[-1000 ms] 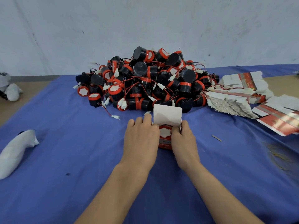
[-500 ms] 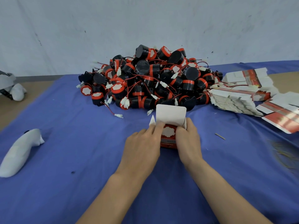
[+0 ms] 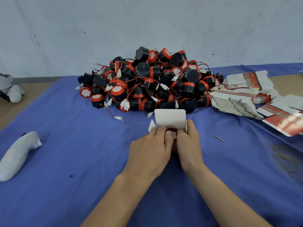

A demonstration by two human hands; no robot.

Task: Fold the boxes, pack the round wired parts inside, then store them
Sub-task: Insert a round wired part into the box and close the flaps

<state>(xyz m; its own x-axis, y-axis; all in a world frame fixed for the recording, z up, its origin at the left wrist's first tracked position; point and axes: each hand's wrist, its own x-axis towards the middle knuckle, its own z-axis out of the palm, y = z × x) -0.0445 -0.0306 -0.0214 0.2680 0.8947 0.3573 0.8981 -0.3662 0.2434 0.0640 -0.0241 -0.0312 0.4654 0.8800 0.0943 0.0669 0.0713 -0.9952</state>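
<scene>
- Biggest risk imo: the part sits right at the mouth of the box in mid frame. I can't see its wire, so if that isn't fully in, it could get pinched under the flap and the flap won't tuck.
- Squeezing too hard could also crush the thin card.
- The left hand has its fingers curled, gripping the box's left side, tips on the part.
- The right hand does the same on the right side, fingers bent over the rim.
- The pile sits just behind, upper middle.
</scene>
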